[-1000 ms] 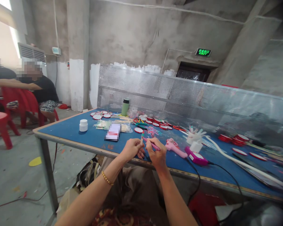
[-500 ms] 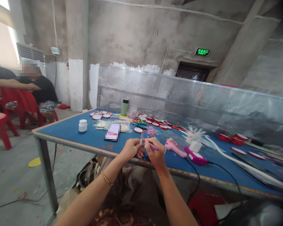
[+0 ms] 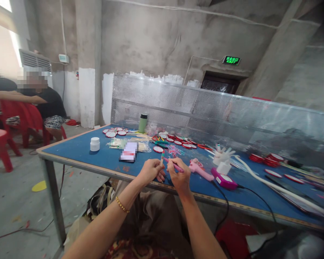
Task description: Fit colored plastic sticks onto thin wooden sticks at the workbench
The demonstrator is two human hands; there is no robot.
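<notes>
My left hand is closed around a thin upright stick with a red and green tip. My right hand is closed on a pink pen-like tool whose end meets the stick. Both hands hover just above the near edge of the blue table. A gold bracelet sits on my left wrist. A pink glue gun lies on the table just right of my right hand.
A magenta and white device with a black cable, a white jar, a green bottle, several red-rimmed discs and wooden sticks lie on the table. A perforated metal screen backs it. People sit on red chairs at left.
</notes>
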